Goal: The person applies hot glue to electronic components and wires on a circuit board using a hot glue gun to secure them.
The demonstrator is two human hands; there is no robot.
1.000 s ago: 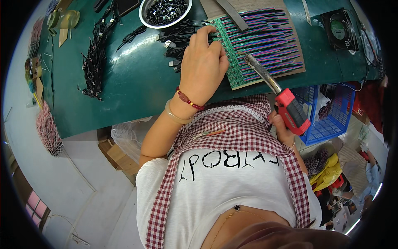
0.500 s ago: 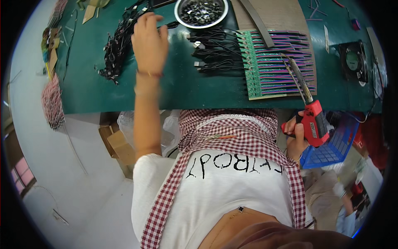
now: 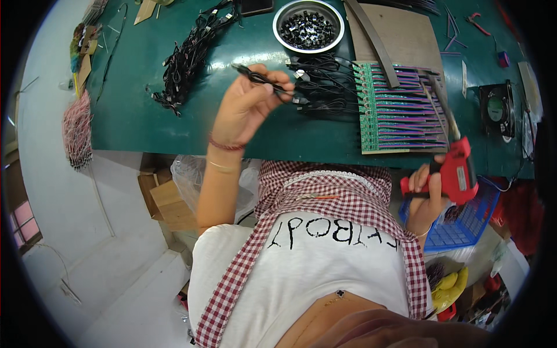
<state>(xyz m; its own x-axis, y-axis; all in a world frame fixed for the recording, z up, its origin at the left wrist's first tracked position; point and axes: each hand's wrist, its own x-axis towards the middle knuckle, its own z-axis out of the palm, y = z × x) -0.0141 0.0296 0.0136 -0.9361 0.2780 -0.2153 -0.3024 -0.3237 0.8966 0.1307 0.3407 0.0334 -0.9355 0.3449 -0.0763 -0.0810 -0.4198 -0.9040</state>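
Pinched between the thumb and fingers of my left hand [image 3: 243, 110] is a folded black USB cable [image 3: 253, 75], held above the table left of the boards. My right hand [image 3: 426, 194] is wrapped round the handle of a red soldering gun [image 3: 458, 174]. Its long metal tip slants over the right part of a row of green circuit boards [image 3: 368, 116]. Purple, pink and black wires [image 3: 409, 124] run rightward from the boards. Several bundled black cables [image 3: 328, 84] lie along the boards' left side. A larger pile of black cables [image 3: 188, 66] lies farther left.
A metal bowl [image 3: 277, 39] of small dark parts stands at the back middle. A grey metal strip [image 3: 374, 43] lies across the cardboard [image 3: 409, 32] and wires. At the right are a black fan [image 3: 496, 110] and pliers [image 3: 477, 23]. A blue crate [image 3: 452, 235] sits below the table's right edge.
My left hand has come from the cable pile toward the boards, now with a black cable in it. The soldering gun has shifted slightly right in view.
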